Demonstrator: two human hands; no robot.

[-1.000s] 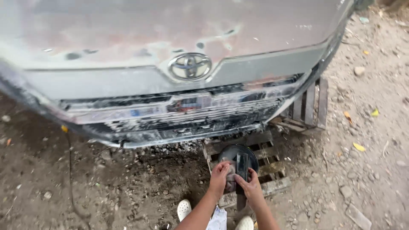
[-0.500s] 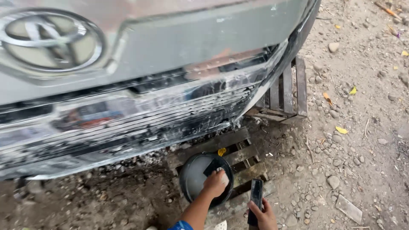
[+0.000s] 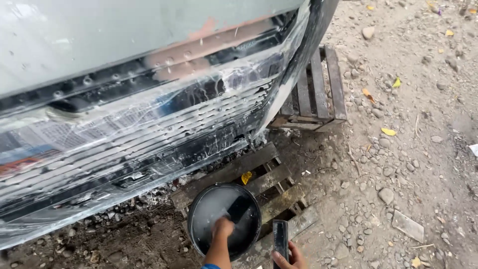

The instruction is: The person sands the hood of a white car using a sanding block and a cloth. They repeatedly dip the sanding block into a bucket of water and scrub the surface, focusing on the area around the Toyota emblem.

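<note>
Bumper [image 3: 149,124], wrapped in clear film, now fills more of the view than before. Black bucket [image 3: 224,219] sits on the wooden pallet [image 3: 269,174]; left hand [image 3: 222,228] dips inside, grip unclear; right hand [image 3: 290,256] grasps a dark flat block [image 3: 280,239].

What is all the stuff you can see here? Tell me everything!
Car front: one, grey, upper left, its grille wrapped in clear plastic film.
Wooden pallets: two, dark brown; one under the bucket, one by the car's corner.
Bucket: one, black and round, with cloudy water inside, on the near pallet.
Yellow leaves: a few, scattered over the ground on the right, one on the near pallet.
Ground: dirt with many grey stones, all across the right side.
Flat block: one, dark, bottom middle.
Left hand: one, reaching into the bucket's water.
Right hand: one, at the bottom edge, gripping the flat block.
</note>
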